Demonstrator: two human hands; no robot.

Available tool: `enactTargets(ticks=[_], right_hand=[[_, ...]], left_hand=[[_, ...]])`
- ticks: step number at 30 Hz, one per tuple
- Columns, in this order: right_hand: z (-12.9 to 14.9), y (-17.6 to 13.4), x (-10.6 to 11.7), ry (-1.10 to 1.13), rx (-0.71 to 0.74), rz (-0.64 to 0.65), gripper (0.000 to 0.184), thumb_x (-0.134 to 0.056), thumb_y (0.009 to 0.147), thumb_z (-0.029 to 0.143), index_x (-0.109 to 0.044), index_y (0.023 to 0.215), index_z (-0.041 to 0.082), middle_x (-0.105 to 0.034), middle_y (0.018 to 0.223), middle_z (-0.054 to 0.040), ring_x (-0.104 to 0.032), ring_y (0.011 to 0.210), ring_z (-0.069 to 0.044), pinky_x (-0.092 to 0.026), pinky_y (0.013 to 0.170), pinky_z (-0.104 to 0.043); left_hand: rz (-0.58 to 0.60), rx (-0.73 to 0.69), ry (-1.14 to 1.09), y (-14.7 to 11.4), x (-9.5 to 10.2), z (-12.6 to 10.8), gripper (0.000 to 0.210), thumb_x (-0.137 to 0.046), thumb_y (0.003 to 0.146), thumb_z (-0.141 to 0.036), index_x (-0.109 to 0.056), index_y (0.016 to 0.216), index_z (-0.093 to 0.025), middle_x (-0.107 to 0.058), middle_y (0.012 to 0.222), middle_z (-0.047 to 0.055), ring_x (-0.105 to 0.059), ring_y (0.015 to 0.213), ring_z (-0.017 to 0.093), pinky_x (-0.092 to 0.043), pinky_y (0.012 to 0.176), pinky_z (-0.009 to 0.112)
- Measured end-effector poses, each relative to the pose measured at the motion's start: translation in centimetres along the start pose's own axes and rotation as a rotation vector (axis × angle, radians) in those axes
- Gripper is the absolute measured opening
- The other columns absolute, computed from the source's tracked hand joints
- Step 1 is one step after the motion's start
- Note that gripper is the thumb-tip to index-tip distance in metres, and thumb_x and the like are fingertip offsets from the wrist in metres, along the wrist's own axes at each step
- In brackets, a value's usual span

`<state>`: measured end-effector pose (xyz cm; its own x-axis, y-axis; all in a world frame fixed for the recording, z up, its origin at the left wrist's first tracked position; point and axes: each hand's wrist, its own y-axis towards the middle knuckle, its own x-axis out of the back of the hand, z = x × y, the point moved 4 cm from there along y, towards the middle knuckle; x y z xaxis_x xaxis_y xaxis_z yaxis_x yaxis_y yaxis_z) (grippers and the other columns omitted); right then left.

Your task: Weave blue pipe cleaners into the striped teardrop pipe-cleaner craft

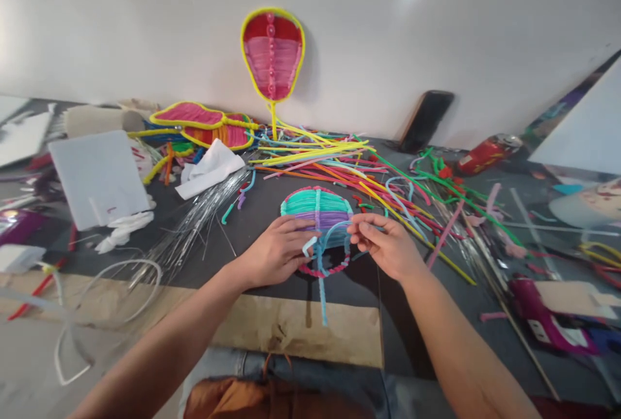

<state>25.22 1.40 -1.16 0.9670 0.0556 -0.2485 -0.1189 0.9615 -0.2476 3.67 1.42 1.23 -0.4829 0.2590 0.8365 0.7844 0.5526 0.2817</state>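
Observation:
A round pipe-cleaner fan (pixel 310 202) is in front of me, with green rows at its far side, purple rows in the middle and blue near the open lower part. Its rim is wrapped in pink and blue, and a light blue stem (pixel 323 302) points toward me. My left hand (pixel 279 247) is closed on the fan's left side, fingers over the purple rows. My right hand (pixel 385 241) pinches a light blue pipe cleaner (pixel 334 228) at the right rim; the strand curves back to the central spine.
A finished pink and red fan (pixel 272 57) with yellow rim leans on the wall. Loose pipe cleaners (pixel 315 154) lie behind the work. A phone (pixel 427 120), a red can (pixel 490 154) and a purple glue gun (pixel 548 322) are at right. Metal wires (pixel 194 212) and a white card (pixel 99 180) lie left.

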Motion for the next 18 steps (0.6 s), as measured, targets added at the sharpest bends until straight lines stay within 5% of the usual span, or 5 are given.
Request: enactTargets(ticks=[3,11,18], right_hand=[[0.0,-0.5,0.5,-0.162,-0.011,0.051,0.031,-0.067,0.076,0.041,-0.066,0.095,0.018,-0.070,0.082,-0.0054,-0.063,0.066,-0.014,-0.046,0.054,-0.025],[2.1,-2.1,2.3,-1.214,0.099,0.031,0.018,-0.050,0.083,0.025,-0.066,0.076,0.024,-0.069,0.071,0.0014,-0.062,0.065,-0.016,-0.040,0.062,-0.027],[1.4,-1.7,1.4,-1.249,0.155,-0.014,0.015,-0.052,0.084,0.027,-0.066,0.085,0.025,-0.071,0.084,-0.0004,-0.065,0.076,-0.018,-0.042,0.065,-0.027]], left_hand=[[0.053,0.002,0.019,0.2,-0.6,0.1,0.018,-0.050,0.089,-0.019,-0.062,0.102,-0.021,-0.066,0.118,0.005,-0.045,0.127,0.024,-0.027,0.108,0.049],[0.016,0.028,-0.025,0.7,-0.9,0.6,0.016,-0.046,0.091,-0.018,-0.060,0.100,-0.017,-0.068,0.112,0.011,-0.058,0.112,0.021,-0.043,0.099,0.043],[-0.029,0.054,-0.042,0.8,-0.7,0.7,0.017,-0.045,0.091,-0.015,-0.061,0.097,-0.018,-0.068,0.108,0.012,-0.059,0.109,0.021,-0.048,0.093,0.040]])
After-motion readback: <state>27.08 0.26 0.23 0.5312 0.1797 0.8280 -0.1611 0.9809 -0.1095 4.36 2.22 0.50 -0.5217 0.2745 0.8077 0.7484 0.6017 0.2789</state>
